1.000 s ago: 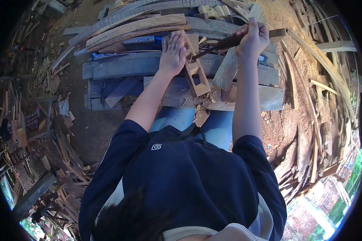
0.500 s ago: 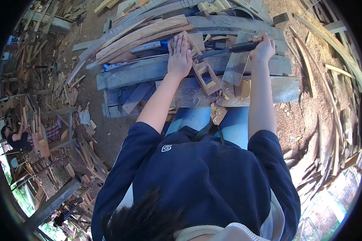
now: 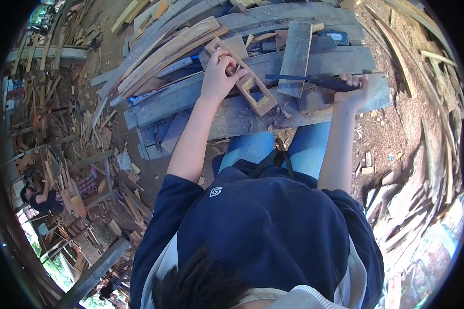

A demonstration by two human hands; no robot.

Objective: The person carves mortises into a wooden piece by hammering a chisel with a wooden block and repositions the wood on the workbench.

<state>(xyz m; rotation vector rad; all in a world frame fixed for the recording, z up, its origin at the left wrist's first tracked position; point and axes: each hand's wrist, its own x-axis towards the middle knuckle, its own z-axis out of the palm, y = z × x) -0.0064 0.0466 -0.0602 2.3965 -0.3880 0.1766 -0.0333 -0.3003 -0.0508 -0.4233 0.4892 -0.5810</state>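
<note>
A wooden block with rectangular cut-outs (image 3: 265, 104) lies slanted on the plank bench (image 3: 191, 87). My left hand (image 3: 221, 76) is on the middle of the block, its thumb and fingers bent together over one opening; whether it pinches a small piece there is too small to tell. My right hand (image 3: 351, 91) is wrapped round the dark handle of a chisel-like tool (image 3: 330, 82), whose blade points left across a loose grey board (image 3: 295, 56). The blade tip is apart from the block.
Long curved boards (image 3: 175, 51) are stacked at the bench's back left. A dark object (image 3: 337, 37) lies at the back right. Scrap wood and shavings cover the ground on both sides. Another person (image 3: 42, 200) sits far to the left.
The tool has come away from the block and swung level, lower and to the right. My left hand has gone from lying flat to bent fingers. The view has also shifted.
</note>
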